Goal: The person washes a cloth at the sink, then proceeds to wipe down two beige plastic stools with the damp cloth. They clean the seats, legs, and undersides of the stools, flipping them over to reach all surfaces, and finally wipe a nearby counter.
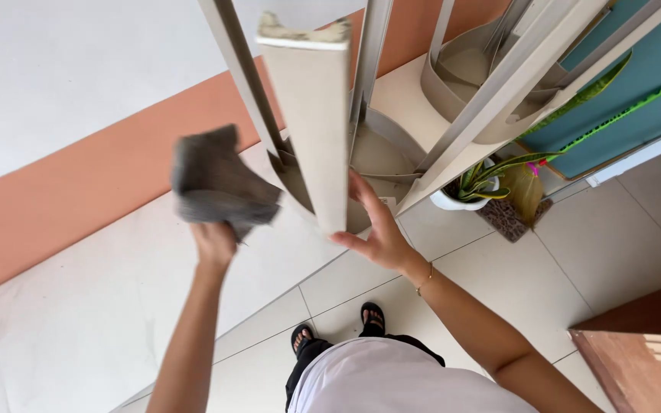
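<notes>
My left hand (214, 243) is raised and grips a crumpled grey cloth (217, 182), which is blurred and held up just left of a tall beige shelf unit (309, 115). My right hand (376, 229) is open, its fingers spread flat against the lower side of the unit's front upright board. The unit has slanted beige rails and curved shelves (453, 84) behind that board. A thin bracelet (424, 280) sits on my right wrist.
A white pot with a green striped plant (474, 187) stands on a patterned mat at the unit's right. A teal panel (636, 84) lies beyond it. A brown wooden piece (644, 352) fills the lower right corner. My sandalled feet (338, 325) stand on white floor tiles.
</notes>
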